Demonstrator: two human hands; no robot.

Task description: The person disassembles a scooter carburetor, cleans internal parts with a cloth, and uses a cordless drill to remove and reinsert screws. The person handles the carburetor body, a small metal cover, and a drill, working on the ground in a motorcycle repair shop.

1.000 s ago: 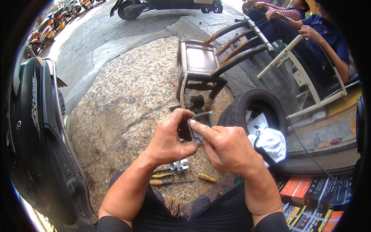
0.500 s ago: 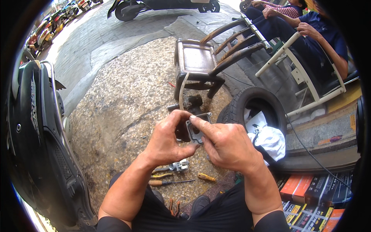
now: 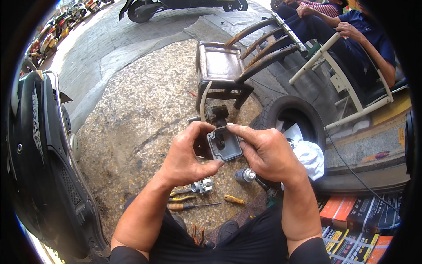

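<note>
A small squarish metal bowl (image 3: pixel 233 147), grey inside with a rim and a dark fitting, is held between both hands. My left hand (image 3: pixel 184 156) grips its left side, thumb along the lower edge. My right hand (image 3: pixel 270 154) holds the right side, index fingertip on the upper rim. Below them on the speckled ground lie a silver carburetor-like part (image 3: pixel 201 186), yellow pliers (image 3: pixel 183 197), two screwdrivers (image 3: pixel 235 199) and a spray can (image 3: pixel 243 174). Behind the bowl is a dark metal part (image 3: pixel 217 114).
A black scooter (image 3: pixel 48 158) fills the left. Ahead stands a wooden chair (image 3: pixel 220 64); at the upper right two people (image 3: pixel 369 48) sit. A tyre (image 3: pixel 299 110) holding white cloth (image 3: pixel 307 160), stacked boxes (image 3: pixel 343 207) and a cable are at the right.
The bowl has turned to show more of its inside. My right index finger has moved up and right along the rim, and the spray can has come into view below it.
</note>
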